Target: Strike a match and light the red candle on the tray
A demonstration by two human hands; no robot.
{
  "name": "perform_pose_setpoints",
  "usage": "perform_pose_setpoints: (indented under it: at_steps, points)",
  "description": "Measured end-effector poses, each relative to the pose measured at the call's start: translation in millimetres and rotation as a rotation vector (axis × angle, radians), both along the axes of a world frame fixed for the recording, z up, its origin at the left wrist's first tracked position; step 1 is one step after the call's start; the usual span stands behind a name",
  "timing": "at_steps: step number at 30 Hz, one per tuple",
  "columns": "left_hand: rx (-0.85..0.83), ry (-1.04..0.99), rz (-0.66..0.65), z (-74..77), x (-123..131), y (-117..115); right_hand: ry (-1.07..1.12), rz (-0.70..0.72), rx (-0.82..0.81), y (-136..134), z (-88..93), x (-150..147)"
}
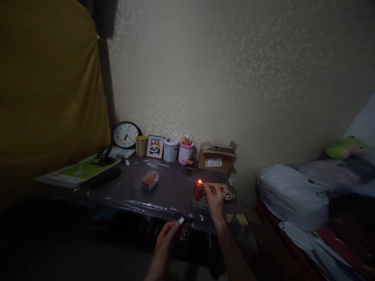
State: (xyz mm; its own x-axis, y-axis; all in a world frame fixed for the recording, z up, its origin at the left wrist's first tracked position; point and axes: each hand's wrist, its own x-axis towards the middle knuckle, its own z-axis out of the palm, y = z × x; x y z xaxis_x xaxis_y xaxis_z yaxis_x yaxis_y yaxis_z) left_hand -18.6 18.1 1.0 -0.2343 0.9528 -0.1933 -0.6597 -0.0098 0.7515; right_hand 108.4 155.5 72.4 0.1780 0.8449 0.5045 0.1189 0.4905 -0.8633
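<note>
My right hand [215,198] pinches a matchstick [202,183] whose tip is at the top of a red candle [198,190]. A small bright flame glows there; I cannot tell whether it is on the wick, the match or both. The candle stands upright at the left side of a dark-rimmed plate [236,193] strewn with many matchsticks [227,191]. Lower and to the left, in front of the table edge, my left hand [167,237] is closed around a matchbox [181,220]; only its pale end shows past the fingers.
On the plastic-covered table [172,191] lies a wrapped pack of small boxes [150,180]. Along the wall stand a clock [127,135], a framed panda picture [155,146], two tubs [171,150] and an open carton [217,158]. White bags [293,195] fill the right side.
</note>
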Motion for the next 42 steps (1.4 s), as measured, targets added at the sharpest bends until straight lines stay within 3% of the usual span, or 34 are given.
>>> perform_pose_setpoints:
  at_steps: [6, 15, 25, 34, 42]
  points:
    - [-0.006, -0.004, 0.005, 2.1, 1.2, -1.4, 0.010, 0.031, 0.019, -0.9, -0.9, 1.6]
    - [0.021, 0.008, -0.009, -9.4, 0.0, 3.0, 0.006, 0.010, 0.012, 3.2, -3.2, -1.2]
    - [-0.013, 0.016, -0.021, 2.4, 0.7, -2.8, -0.007, 0.006, 0.003, 6.1, -5.7, -0.5]
    - [-0.009, -0.011, -0.017, -10.8, 0.1, 4.6, -0.007, -0.018, -0.016, 6.3, -5.5, 1.4]
    - [-0.026, 0.030, -0.006, -10.1, -0.8, 3.6, 0.064, 0.019, -0.051, 4.0, -5.1, 2.3]
